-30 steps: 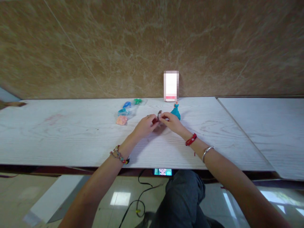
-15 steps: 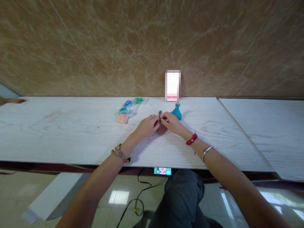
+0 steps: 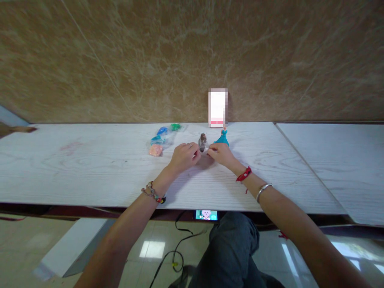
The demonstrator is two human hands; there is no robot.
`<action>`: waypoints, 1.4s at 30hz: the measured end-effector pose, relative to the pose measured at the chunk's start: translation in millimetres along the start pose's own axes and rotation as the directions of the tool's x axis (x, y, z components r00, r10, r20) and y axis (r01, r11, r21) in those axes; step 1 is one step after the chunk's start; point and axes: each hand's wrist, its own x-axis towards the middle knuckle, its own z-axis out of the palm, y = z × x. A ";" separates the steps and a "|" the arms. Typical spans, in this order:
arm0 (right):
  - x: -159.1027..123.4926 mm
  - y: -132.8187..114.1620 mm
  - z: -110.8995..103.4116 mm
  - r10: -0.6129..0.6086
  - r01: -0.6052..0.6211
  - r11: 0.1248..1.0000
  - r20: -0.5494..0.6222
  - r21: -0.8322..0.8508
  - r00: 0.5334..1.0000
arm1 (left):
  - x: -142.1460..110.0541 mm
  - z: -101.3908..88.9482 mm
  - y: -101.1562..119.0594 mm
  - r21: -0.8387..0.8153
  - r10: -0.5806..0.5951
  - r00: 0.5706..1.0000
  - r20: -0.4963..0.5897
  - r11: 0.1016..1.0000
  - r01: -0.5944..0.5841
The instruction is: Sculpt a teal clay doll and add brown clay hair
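Between my two hands is a small clear bag with a brown lump (image 3: 202,142) inside, raised a little off the white table. My left hand (image 3: 185,156) is closed, pinching the bag's left edge. On the other side my right hand (image 3: 221,155) pinches its right edge, fingers pressed together. Just behind my right hand stands a small figure with a teal dress (image 3: 222,137), its lower part covered by the hand. To the left lie bags with a peach lump (image 3: 155,150), a teal lump (image 3: 157,139), a blue lump (image 3: 162,131) and a green lump (image 3: 175,127).
A phone-like white panel (image 3: 218,108), blurred out, leans against the brown marbled wall (image 3: 144,60). The white wooden table (image 3: 99,176) is narrow. A lit screen (image 3: 206,215) sits below its front edge, and a black cable (image 3: 163,260) hangs to the floor.
My hands have moved slightly apart. More of the bag with the brown lump now shows between them, where fingers mostly covered it before.
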 end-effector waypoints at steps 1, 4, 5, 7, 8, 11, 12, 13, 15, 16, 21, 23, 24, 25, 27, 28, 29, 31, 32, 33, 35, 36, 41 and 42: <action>0.1 0.3 -1.2 0.026 -0.026 1.000 0.006 0.009 1.000 | -0.7 -1.1 0.1 -0.002 -0.032 0.999 -0.008 0.999 0.032; 1.4 2.1 -3.1 0.046 -0.048 0.997 0.037 0.054 0.998 | -1.7 -2.3 -2.6 -0.093 -0.096 0.995 -0.001 0.991 0.096; 2.1 2.9 -3.2 0.038 -0.041 0.996 0.039 0.083 0.999 | -1.7 -2.1 -4.3 -0.150 -0.091 0.996 -0.009 0.985 0.088; 3.1 4.2 -2.9 0.020 -0.027 0.986 0.046 0.167 0.999 | -1.5 -1.3 -7.9 -0.290 -0.050 0.997 -0.051 0.956 0.033; 3.2 4.7 -2.7 0.019 -0.032 0.974 0.062 0.223 0.998 | -1.5 -0.6 -9.6 -0.365 -0.020 0.998 -0.066 0.931 -0.005; 2.2 4.6 -2.5 0.051 -0.105 0.921 0.151 0.376 0.987 | -1.4 2.1 -13.5 -0.524 0.055 0.998 -0.016 0.850 -0.056; 1.7 4.2 -2.8 0.053 -0.122 0.906 0.177 0.404 0.983 | -1.2 2.9 -14.4 -0.540 0.068 0.997 0.022 0.840 -0.046; 1.4 3.9 -3.4 0.052 -0.130 0.898 0.194 0.419 0.980 | -0.9 3.4 -15.4 -0.538 0.072 0.996 0.055 0.842 -0.031; 1.5 3.6 -4.9 0.059 -0.141 0.899 0.204 0.414 0.977 | 0.2 3.4 -17.4 -0.502 0.043 0.996 0.075 0.865 0.000; 2.1 3.7 -5.6 0.071 -0.147 0.906 0.199 0.398 0.977 | 0.9 2.8 -18.5 -0.484 0.023 0.998 0.063 0.875 0.011; 3.4 3.1 -9.0 0.070 -0.080 0.983 0.070 0.162 0.995 | 1.8 2.1 -24.6 -0.487 -0.032 0.999 -0.016 0.873 0.020; 1.1 1.0 -11.0 0.039 -0.037 0.994 -0.025 0.100 0.999 | 1.1 4.3 -26.3 -0.510 -0.055 0.998 -0.016 0.859 0.039; -0.5 -0.4 -12.2 0.018 -0.010 0.994 -0.075 0.107 0.997 | 0.6 5.7 -26.9 -0.521 -0.065 0.998 -0.009 0.852 0.051; -2.1 -1.6 -13.3 -0.012 0.027 0.990 -0.116 0.135 0.993 | 0.3 7.0 -27.2 -0.528 -0.071 0.998 0.001 0.847 0.060; -4.6 -3.5 -14.6 -0.086 0.118 0.971 -0.160 0.206 0.983 | -0.1 8.8 -27.0 -0.527 -0.064 0.998 0.020 0.847 0.064; -5.1 -3.9 -14.5 -0.113 0.149 0.962 -0.163 0.230 0.980 | 0.0 9.0 -26.5 -0.517 -0.058 0.998 0.023 0.854 0.062; -5.1 -3.7 -13.8 -0.120 0.156 0.958 -0.161 0.240 0.980 | 0.2 9.0 -25.9 -0.502 -0.056 0.998 0.019 0.863 0.058; -3.5 -1.9 -11.0 -0.073 0.111 0.964 -0.161 0.241 0.984 | 0.7 8.4 -24.7 -0.458 -0.053 0.999 -0.005 0.888 0.045; -2.4 -0.4 -9.4 -0.031 0.071 0.965 -0.160 0.251 0.987 | 1.0 8.1 -24.1 -0.429 -0.045 0.999 -0.021 0.903 0.032; -1.2 1.4 -7.7 0.010 0.032 0.961 -0.151 0.274 0.988 | 1.2 7.9 -23.7 -0.394 -0.031 0.999 -0.038 0.919 0.014; 0.4 4.8 -5.3 0.077 -0.037 0.939 -0.107 0.341 0.991 | 1.1 8.1 -22.8 -0.317 0.011 0.998 -0.059 0.948 -0.029; 0.7 6.1 -4.7 0.101 -0.065 0.926 -0.080 0.371 0.992 | 0.9 8.4 -22.4 -0.279 0.034 0.997 -0.065 0.959 -0.051; -1.0 6.0 -3.0 0.120 -0.102 0.914 -0.020 0.393 0.993 | -1.9 9.8 -20.1 -0.162 0.127 0.989 -0.078 0.977 -0.139; -1.5 5.1 -2.3 0.120 -0.105 0.915 -0.012 0.389 0.993 | -2.4 10.0 -19.7 -0.152 0.135 0.988 -0.076 0.978 -0.145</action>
